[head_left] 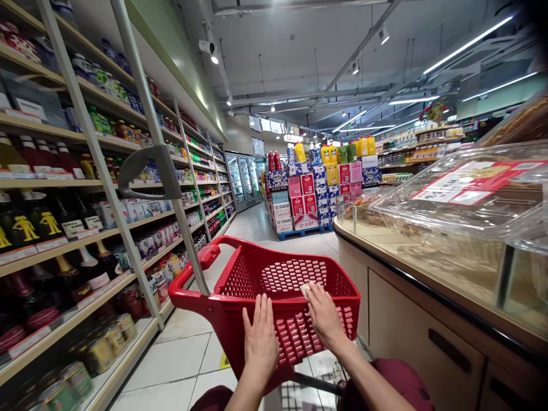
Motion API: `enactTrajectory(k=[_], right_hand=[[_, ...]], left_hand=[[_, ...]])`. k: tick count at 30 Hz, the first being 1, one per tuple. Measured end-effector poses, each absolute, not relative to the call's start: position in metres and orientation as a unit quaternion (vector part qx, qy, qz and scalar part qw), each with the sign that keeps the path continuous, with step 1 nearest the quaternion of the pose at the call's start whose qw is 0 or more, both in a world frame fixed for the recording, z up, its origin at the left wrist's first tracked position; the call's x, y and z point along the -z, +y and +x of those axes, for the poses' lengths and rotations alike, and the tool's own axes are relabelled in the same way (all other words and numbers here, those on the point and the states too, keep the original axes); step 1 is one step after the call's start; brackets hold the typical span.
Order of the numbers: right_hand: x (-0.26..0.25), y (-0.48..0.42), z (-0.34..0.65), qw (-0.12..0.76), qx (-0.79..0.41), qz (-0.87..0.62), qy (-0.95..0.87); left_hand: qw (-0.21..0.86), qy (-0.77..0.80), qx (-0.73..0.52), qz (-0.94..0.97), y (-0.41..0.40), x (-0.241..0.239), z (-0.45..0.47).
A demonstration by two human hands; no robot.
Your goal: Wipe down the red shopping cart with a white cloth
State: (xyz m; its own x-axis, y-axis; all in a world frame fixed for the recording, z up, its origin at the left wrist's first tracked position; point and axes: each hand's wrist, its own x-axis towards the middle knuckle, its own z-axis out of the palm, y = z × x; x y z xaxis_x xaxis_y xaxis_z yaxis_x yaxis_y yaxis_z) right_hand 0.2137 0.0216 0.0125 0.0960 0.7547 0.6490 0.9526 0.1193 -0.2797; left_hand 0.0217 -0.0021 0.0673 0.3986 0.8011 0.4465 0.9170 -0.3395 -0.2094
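A red plastic shopping cart (252,311) with perforated basket walls stands side-on in front of me. My left hand (260,334) rests flat against the near wall just under the rim, its fingers stretched out and holding nothing. Farther right, my right hand (324,314) bends over the near rim and presses a small white wipe (305,289) there. Most of the wipe is hidden under the fingers. The inside of the basket that shows is bare red plastic. A grey pole with a grey looped handle (148,174) rises at the cart's left end.
Shelves (103,228) of bottles and cans line the left side. On the right is a counter (411,291) with clear plastic food boxes (479,185) on top. Stacked drink cartons (303,197) stand on a blue pallet ahead, with glass-door fridges (244,174) farther back.
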Motion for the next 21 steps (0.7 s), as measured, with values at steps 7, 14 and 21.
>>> enactTrajectory(k=[7,14,21], right_hand=[[0.013,0.020,0.282,0.407,0.141,-0.731,-0.529],[-0.008,0.027,0.190,0.411,0.165,-0.602,-0.664],[0.007,0.020,0.251,0.406,0.139,-0.687,-0.586]], left_hand=[[0.234,-0.532,0.145,-0.801,-0.001,-0.062,0.022],[0.249,-0.531,0.140,-0.797,-0.001,-0.061,0.023],[0.247,-0.529,0.143,-0.799,-0.002,-0.060,0.023]])
